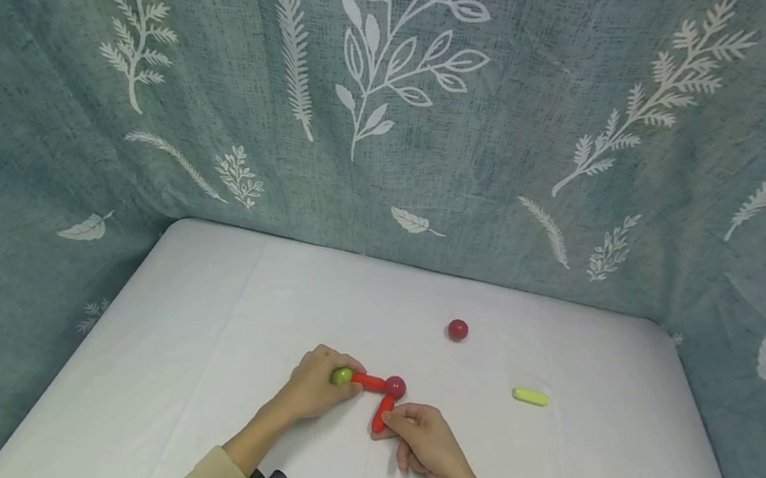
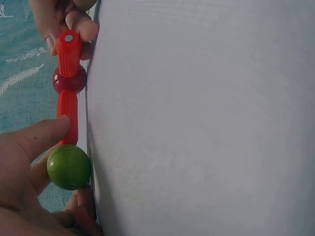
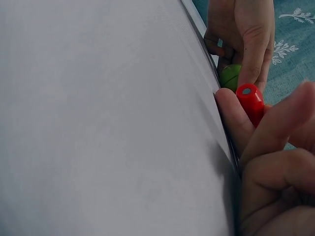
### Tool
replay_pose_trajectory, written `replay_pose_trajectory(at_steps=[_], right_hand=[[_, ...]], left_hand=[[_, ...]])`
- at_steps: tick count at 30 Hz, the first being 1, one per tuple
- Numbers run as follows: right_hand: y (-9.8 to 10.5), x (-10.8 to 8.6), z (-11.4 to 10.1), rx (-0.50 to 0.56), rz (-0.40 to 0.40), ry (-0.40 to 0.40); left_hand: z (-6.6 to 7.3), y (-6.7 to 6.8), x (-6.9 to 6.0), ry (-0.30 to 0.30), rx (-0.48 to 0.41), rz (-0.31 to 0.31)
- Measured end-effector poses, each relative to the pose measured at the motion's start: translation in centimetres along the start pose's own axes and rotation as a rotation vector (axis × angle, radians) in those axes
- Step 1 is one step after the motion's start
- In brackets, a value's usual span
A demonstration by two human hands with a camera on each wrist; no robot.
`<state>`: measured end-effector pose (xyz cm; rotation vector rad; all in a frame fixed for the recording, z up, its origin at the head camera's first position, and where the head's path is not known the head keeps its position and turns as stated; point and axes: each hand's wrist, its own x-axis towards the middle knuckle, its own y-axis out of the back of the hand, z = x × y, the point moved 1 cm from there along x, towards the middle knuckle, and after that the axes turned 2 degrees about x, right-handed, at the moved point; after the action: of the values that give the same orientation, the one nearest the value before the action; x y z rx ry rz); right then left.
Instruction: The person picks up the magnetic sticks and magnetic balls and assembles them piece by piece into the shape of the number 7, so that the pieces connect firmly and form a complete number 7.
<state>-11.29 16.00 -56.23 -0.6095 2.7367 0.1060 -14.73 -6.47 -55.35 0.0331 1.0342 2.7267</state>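
To the right of the left grip (image 1: 315, 384), which pinches the first red rod (image 1: 370, 382) beside a green ball (image 1: 341, 376), the head view shows a dark red ball (image 1: 395, 387) touching that rod and the second red rod (image 1: 379, 416), pinched by the right grip (image 1: 425, 442). Ahead of the left grip, the left wrist view shows the joint, which bracing should steady. Near the right grip, the right wrist view shows a rod end's pale disc (image 3: 247, 91), best kept uncovered.

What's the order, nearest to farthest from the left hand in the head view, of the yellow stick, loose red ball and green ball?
1. Green ball: right at the left hand.
2. Loose red ball: to its right, farther back.
3. Yellow stick: farthest right.
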Motion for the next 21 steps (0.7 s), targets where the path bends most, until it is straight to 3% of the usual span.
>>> replay_pose_trajectory(at_steps=[21], right_hand=[[-0.55,0.07,-0.23,-0.030,0.048,-0.010]], left_hand=[[-0.09,-0.01,0.10,-0.008,-0.003,-0.002]])
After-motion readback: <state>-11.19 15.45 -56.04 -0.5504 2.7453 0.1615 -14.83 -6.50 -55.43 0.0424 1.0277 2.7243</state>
